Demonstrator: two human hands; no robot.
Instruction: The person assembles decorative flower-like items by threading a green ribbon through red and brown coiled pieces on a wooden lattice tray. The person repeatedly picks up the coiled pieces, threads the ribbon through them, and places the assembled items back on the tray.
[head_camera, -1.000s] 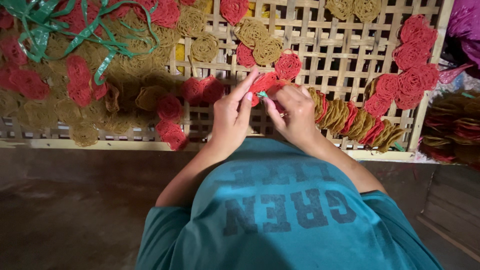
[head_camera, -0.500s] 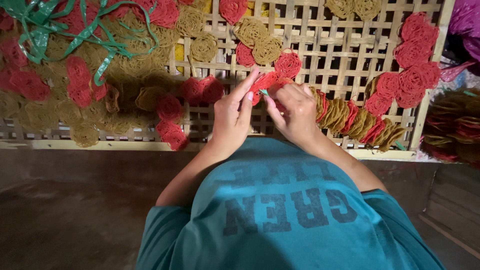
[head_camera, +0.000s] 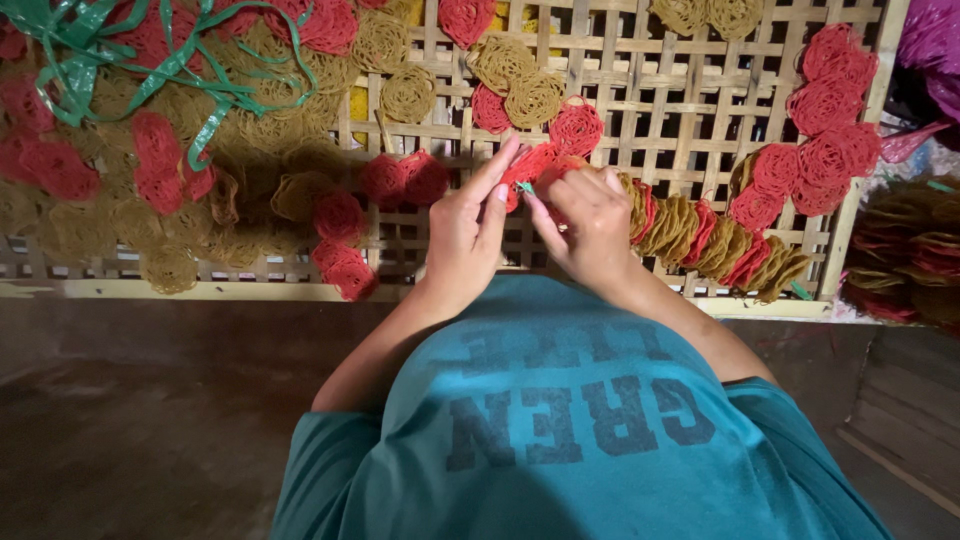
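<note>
No visible shift: both hands (head_camera: 530, 225) together, pinching a red noodle disc (head_camera: 530, 165) (grip partly hidden).

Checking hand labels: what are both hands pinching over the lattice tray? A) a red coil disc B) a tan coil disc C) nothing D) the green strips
A: the left hand and right hand meet on a red coil disc above the lattice tray; the green strips lie far off to the left, untouched.
</note>
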